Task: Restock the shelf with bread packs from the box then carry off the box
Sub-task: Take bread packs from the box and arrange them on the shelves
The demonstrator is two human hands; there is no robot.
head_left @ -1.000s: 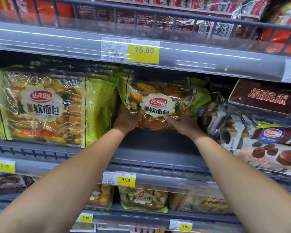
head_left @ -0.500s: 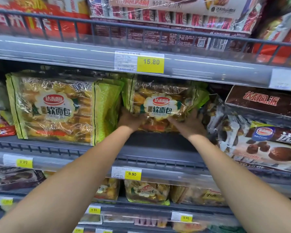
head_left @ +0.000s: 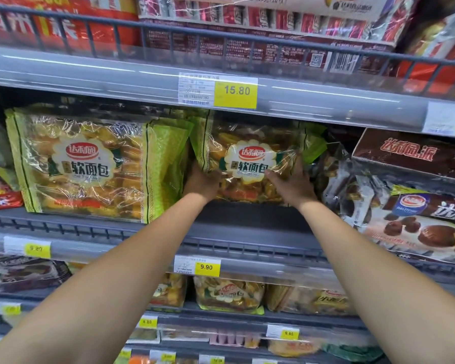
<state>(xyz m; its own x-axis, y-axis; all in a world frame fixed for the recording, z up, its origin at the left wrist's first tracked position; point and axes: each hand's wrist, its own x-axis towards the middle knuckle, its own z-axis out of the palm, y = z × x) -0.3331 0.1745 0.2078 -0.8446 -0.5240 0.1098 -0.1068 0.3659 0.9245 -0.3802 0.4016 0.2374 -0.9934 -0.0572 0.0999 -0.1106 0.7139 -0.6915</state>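
A bread pack (head_left: pixel 250 158) is held upright, deep in the middle shelf (head_left: pixel 247 232), under the 15.80 price tag (head_left: pixel 235 91). Its lower left corner is gripped by the left hand (head_left: pixel 201 182) and its lower right corner by the right hand (head_left: pixel 290 186), the fingers of both closed on the wrapper. Whether its bottom edge rests on the shelf cannot be told. A larger matching pack (head_left: pixel 90 164) is stood just beside it on the left, and a brown pie box (head_left: pixel 410 153) is seen to the right.

Grey shelving (head_left: pixel 247 222) (yellow price tags (head_left: pixel 235 91)) under bright glare.
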